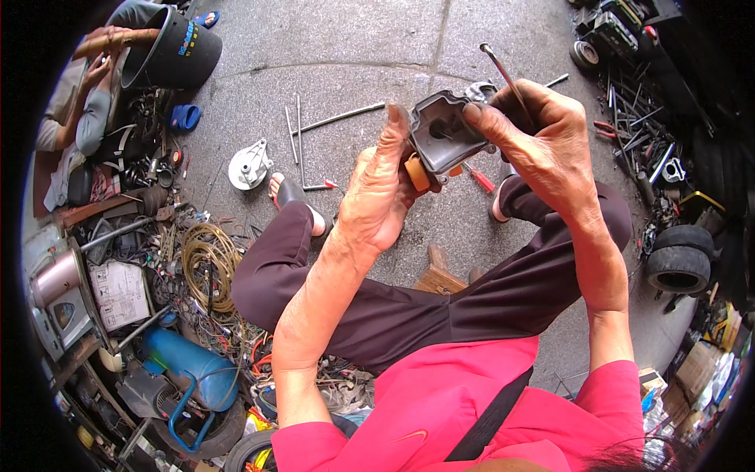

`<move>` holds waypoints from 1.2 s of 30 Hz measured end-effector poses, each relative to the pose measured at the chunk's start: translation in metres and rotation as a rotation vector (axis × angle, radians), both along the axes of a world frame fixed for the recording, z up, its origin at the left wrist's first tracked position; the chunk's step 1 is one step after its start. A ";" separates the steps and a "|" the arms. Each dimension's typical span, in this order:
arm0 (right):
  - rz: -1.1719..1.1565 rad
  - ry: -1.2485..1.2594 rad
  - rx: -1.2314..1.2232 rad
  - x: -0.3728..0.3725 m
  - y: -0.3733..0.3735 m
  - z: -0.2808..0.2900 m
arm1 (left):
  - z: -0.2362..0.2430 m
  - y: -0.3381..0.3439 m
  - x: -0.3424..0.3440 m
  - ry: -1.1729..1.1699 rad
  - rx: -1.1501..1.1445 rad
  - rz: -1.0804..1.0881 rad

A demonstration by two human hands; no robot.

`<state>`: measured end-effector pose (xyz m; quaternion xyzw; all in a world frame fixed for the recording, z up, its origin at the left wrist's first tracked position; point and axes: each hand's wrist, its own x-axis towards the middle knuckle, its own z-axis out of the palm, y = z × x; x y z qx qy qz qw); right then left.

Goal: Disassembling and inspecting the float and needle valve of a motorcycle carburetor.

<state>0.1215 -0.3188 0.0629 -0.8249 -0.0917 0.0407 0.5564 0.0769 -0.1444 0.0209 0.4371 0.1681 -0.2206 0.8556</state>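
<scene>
Raised in front of me is a dark grey, open-sided housing (445,130) with a raised rim and an orange part (417,174) at its lower edge. I cannot tell its exact kind. My left hand (381,189) grips it from the left, thumb up along its side. My right hand (543,138) pinches its right edge with the thumb. A thin reddish-brown rod with a dark tip (507,79) is also in my right hand, slanting up to the left; its other end is hidden. Behind the right fingers shows a silvery metal part (480,92).
On the floor lie a round metal brake plate (251,166), long metal rods (338,118) and a red-handled tool (480,178). A wooden stool (442,277) is between my legs. Left are coiled hose (208,263), a blue tank (193,366) and a black bucket (177,51) beside another person (94,102); right, small tyres (679,267).
</scene>
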 end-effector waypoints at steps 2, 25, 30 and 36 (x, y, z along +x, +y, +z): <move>-0.006 -0.065 0.003 0.000 0.000 -0.003 | 0.001 -0.001 0.000 0.000 -0.001 -0.001; 0.131 -0.170 0.007 -0.002 0.002 -0.006 | 0.004 -0.003 0.000 -0.033 -0.025 -0.051; 0.099 -0.188 0.046 -0.001 0.003 -0.009 | 0.000 -0.003 -0.001 -0.029 -0.059 -0.061; 0.051 -0.257 -0.096 -0.006 0.007 -0.004 | 0.003 -0.003 0.000 0.000 -0.097 -0.030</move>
